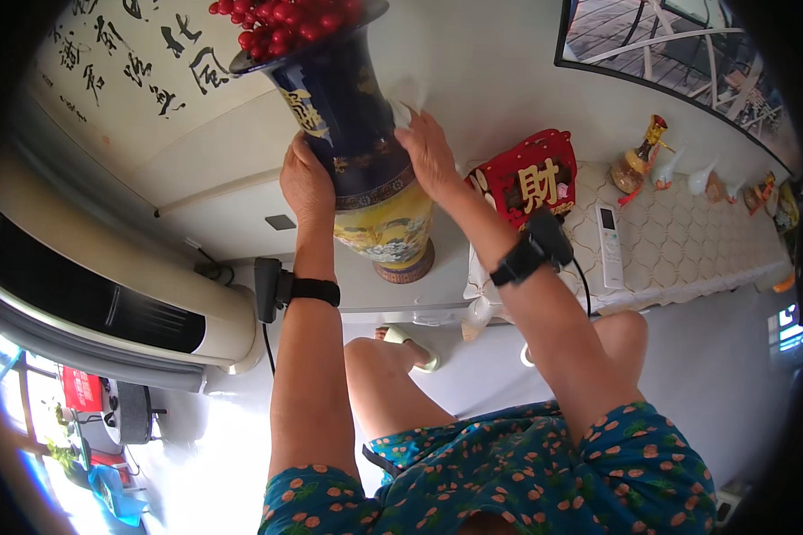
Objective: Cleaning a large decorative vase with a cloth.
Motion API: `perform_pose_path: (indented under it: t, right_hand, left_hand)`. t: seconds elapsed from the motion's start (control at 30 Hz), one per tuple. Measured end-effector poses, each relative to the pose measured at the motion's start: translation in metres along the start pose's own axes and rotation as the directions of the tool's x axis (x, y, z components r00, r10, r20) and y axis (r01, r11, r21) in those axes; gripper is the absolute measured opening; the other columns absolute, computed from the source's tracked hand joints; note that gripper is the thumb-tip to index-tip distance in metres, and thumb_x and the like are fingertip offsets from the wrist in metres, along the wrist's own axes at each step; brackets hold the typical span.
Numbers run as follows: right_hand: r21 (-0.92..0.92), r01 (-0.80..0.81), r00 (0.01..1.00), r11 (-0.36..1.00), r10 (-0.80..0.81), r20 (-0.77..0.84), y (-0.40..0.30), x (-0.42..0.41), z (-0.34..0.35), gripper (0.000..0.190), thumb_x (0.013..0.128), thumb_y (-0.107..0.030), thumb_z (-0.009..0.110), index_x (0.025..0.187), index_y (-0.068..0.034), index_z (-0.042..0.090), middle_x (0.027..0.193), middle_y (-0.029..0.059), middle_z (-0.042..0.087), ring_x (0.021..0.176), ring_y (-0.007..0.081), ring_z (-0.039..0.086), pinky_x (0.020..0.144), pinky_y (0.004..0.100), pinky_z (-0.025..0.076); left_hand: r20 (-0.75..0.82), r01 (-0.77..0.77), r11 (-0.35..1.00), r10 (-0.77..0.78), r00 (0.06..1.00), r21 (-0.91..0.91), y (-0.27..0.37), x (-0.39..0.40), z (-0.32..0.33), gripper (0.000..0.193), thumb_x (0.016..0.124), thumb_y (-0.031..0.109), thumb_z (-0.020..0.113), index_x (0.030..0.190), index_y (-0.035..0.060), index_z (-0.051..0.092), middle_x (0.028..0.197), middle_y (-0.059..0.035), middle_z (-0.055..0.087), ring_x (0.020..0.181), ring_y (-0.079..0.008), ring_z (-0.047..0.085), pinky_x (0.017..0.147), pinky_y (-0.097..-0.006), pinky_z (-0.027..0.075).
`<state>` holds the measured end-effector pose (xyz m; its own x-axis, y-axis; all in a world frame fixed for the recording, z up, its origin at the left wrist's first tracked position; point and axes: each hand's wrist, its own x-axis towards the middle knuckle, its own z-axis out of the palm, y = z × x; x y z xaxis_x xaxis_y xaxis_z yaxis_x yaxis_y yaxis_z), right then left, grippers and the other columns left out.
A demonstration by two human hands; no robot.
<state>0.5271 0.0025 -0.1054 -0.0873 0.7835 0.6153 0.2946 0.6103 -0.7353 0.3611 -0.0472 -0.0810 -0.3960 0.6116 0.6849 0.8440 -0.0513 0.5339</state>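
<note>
A tall ceramic vase (361,127) stands before me, slightly tilted in view, with a dark blue neck, a yellow painted belly and a narrow patterned foot. Red artificial berries (288,27) fill its flared mouth. My left hand (308,177) grips the vase's left side just below the gold lettering. On the opposite side, my right hand (433,157) presses a white cloth or tissue (401,115) against the neck; the fingertips are partly hidden. The foot of the vase rests on a light cabinet top (348,287).
Right of the vase, a patterned tablecloth (682,247) bears a red decoration (532,177), a white remote control (609,244) and several small vases (666,170). A floor-standing air conditioner (100,281) is at left. Behind are a calligraphy scroll (140,73) and a wall-mounted screen or picture (682,60).
</note>
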Motion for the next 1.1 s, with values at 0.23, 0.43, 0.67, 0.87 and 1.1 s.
perform_pose_path:
  t: [0.23, 0.43, 0.67, 0.87, 1.1]
  right_hand:
    - [0.316, -0.353, 0.853, 0.881, 0.164, 0.496, 0.026, 0.063, 0.008, 0.039, 0.088, -0.027, 0.032, 0.108, -0.001, 0.053, 0.104, 0.0179, 0.055, 0.097, 0.0281, 0.052, 0.086, 0.0328, 0.037]
    - [0.279, -0.426, 0.793, 0.861, 0.206, 0.574, 0.046, 0.085, 0.022, 0.04, 0.088, -0.028, 0.032, 0.108, -0.002, 0.054, 0.109, 0.0155, 0.055, 0.098, 0.0242, 0.053, 0.088, 0.0312, 0.036]
    - [0.208, -0.346, 0.891, 0.915, 0.252, 0.377, 0.036, 0.06, 0.013, 0.04, 0.085, -0.03, 0.035, 0.095, 0.002, 0.056, 0.1, 0.0219, 0.057, 0.095, 0.0316, 0.053, 0.084, 0.0356, 0.037]
    - [-0.034, -0.049, 0.975, 0.998, 0.055, 0.214, 0.02, 0.033, -0.004, 0.035, 0.085, -0.028, 0.039, 0.098, 0.002, 0.05, 0.091, 0.0245, 0.055, 0.09, 0.038, 0.051, 0.08, 0.0417, 0.038]
    - [0.053, -0.077, 0.997, 0.996, 0.078, -0.027, 0.014, -0.01, 0.0, 0.046, 0.082, -0.027, 0.043, 0.117, 0.003, 0.04, 0.11, 0.0245, 0.045, 0.105, 0.0384, 0.041, 0.09, 0.0406, 0.032]
  left_hand:
    - [0.014, 0.011, 1.0, -0.011, 1.0, -0.006, -0.001, 0.001, 0.0, 0.038, 0.09, 0.022, 0.024, 0.105, 0.0031, 0.053, 0.099, -0.0163, 0.058, 0.09, -0.034, 0.054, 0.078, -0.0382, 0.043]
    - [0.005, 0.037, 0.999, -0.037, 0.999, -0.036, -0.003, 0.002, 0.001, 0.039, 0.09, 0.025, 0.024, 0.104, 0.0039, 0.054, 0.095, -0.0171, 0.058, 0.087, -0.0346, 0.055, 0.076, -0.0383, 0.043]
    - [0.019, -0.04, 0.998, 0.041, 0.999, -0.042, -0.008, 0.004, 0.001, 0.033, 0.089, 0.019, 0.027, 0.106, 0.0042, 0.052, 0.096, -0.0181, 0.058, 0.087, -0.0351, 0.055, 0.075, -0.0385, 0.044]
    - [0.118, 0.045, 0.983, -0.024, 0.993, -0.179, -0.017, 0.013, -0.002, 0.034, 0.089, 0.019, 0.03, 0.104, -0.0005, 0.053, 0.095, -0.021, 0.058, 0.087, -0.0336, 0.056, 0.077, -0.0365, 0.043]
    - [0.233, 0.155, 0.89, -0.057, 0.971, -0.43, -0.027, 0.023, 0.001, 0.044, 0.091, 0.031, 0.028, 0.1, -0.0035, 0.054, 0.086, -0.0193, 0.058, 0.08, -0.0268, 0.055, 0.077, -0.0324, 0.04]
